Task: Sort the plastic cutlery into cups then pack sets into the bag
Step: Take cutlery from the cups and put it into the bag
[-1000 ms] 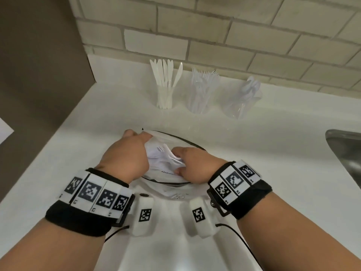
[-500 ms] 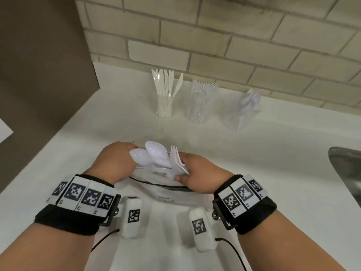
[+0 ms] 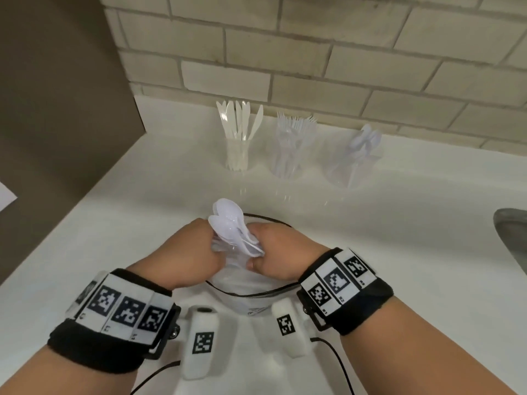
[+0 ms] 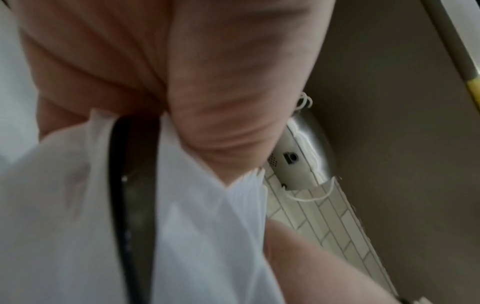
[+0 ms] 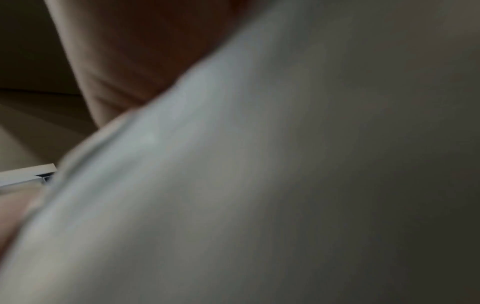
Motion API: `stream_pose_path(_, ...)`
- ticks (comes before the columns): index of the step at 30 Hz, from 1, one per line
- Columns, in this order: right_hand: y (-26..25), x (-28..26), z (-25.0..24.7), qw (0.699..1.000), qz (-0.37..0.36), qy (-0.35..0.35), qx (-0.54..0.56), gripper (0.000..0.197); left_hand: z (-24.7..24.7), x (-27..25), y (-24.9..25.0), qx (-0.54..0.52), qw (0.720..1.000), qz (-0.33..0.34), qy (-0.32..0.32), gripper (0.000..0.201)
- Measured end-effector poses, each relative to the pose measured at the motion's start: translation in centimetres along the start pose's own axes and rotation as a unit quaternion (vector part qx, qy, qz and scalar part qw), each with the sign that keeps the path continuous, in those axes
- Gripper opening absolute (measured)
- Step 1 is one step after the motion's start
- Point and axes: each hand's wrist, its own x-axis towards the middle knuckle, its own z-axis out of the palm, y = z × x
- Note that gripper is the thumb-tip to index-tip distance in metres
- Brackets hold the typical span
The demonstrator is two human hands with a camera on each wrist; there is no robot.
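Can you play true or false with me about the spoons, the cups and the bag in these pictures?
1. Three cups stand by the brick wall. True: knives cup, forks cup, spoons cup.
2. The knives cup is on the right. False: it is the leftmost.
3. The right hand holds a bunch of white spoons. True.
4. The left hand lies flat on the counter. False: it grips the bag.
5. The spoons cup lies tipped over. False: it stands.

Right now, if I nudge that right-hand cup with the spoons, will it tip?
Probably easily. The spoon cup is thin clear plastic, likely very light. It already appears tilted, with spoon bowls sticking above its rim, so it looks top-heavy. On the smooth white counter it might slide first.
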Motion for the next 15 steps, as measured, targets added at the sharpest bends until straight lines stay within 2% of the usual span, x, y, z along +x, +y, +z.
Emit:
stream_pose_path(2, -0.7, 0.2, -0.2, 0.999, 0.006, -0.010, -0.051, 0.032, -0.3, -0.1, -0.1, 0.015, 1.000, 0.002, -0.014, 0.021)
stream_pose_path(4, -1.2, 0.2, -0.2, 0.996, 0.013, -0.038, -0.082, 0.031, -1.0, -0.1, -0.7, -0.008, 1.000, -0.024, -0.005, 0.035)
stream_pose_path(9, -1.8, -0.1, 0.1, 0.995, 0.027, -0.049, -0.077, 0.033, -1.5, -0.4, -1.2, -0.012, 1.000, -0.026, -0.010, 0.040)
stream_pose_path(12, -2.0, 0.0, 0.5, 0.988, 0.081, -0.047, -0.122, 0.043, -1.0, -0.3, -1.4, 0.052, 0.998, -0.008, -0.035, 0.053)
stream_pose_path(15, -1.8, 0.0, 1.2, 0.980, 0.094, -0.037, -0.173, 0.035, -0.3, -0.1, -1.2, 0.112, 0.993, -0.016, -0.041, 0.062)
